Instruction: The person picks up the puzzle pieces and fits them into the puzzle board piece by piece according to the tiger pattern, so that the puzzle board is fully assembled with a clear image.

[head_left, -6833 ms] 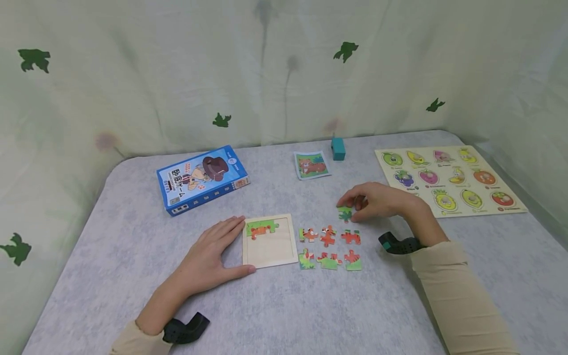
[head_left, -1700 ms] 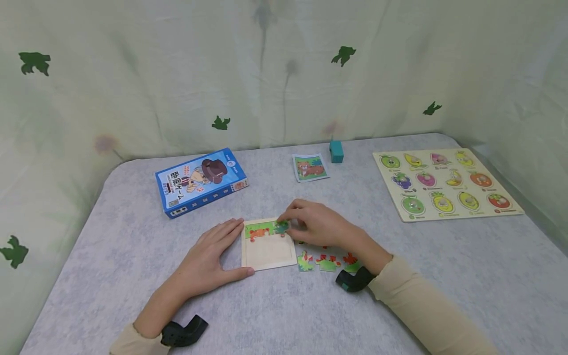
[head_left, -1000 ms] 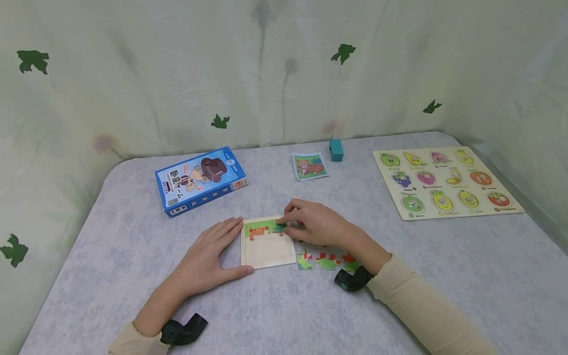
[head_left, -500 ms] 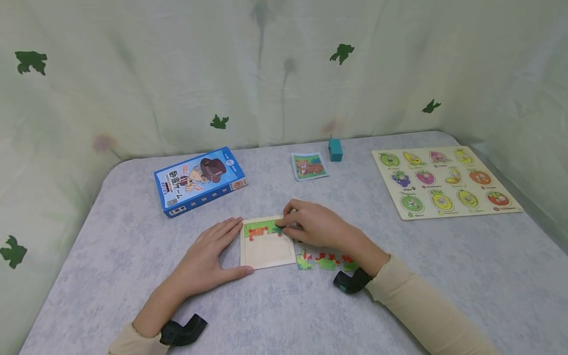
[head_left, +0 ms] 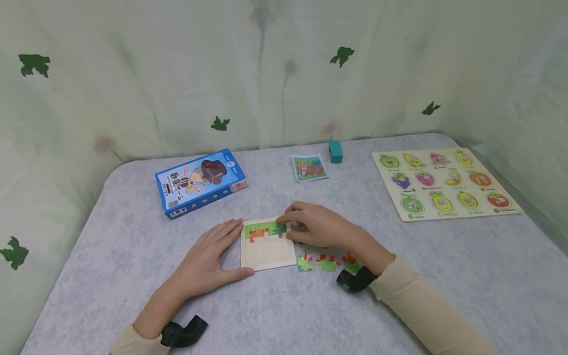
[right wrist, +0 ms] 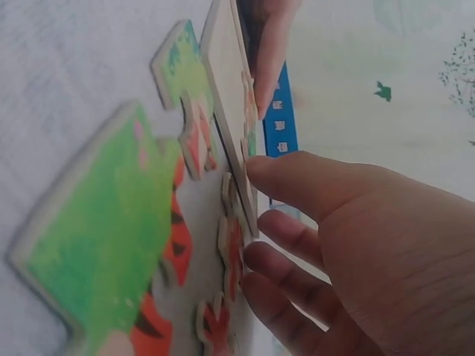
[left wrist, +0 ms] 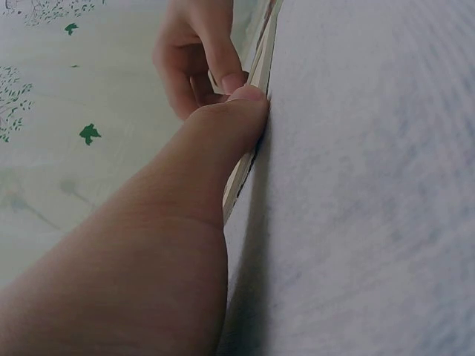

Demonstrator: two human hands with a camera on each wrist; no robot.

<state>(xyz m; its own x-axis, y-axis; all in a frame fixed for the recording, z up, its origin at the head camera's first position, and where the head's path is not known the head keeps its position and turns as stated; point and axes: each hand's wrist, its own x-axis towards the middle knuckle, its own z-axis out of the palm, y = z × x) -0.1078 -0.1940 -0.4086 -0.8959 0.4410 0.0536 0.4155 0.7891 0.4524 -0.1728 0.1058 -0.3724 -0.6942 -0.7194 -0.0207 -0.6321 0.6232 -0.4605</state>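
Note:
My left hand [head_left: 215, 259] lies at the left side of a square wooden puzzle tray [head_left: 266, 255]. Its fingers are straight at the upper left corner and its thumb touches the lower left one. Two joined pieces with an orange animal's head [head_left: 257, 231] fill the tray's top left. At the top right, my right hand [head_left: 317, 224] has thumb and index finger around a green palm-leaf puzzle piece [head_left: 279, 229] lying in the tray. In the right wrist view, its other fingers are loosely bent. Loose pieces [head_left: 327, 265] lie right of the tray, some hidden under the right hand.
A blue game box [head_left: 201, 181] stands back left. A small bear picture card [head_left: 309, 168] and a teal block [head_left: 336, 152] are at the back. A fruit puzzle board [head_left: 443, 185] lies on the right. A pale curtain [head_left: 177, 74] surrounds the table.
My right hand picked up the palm-leaf piece from right of the tray and brought it left into the top right corner. Lately its thumb has shifted slightly right. The left hand stayed put.

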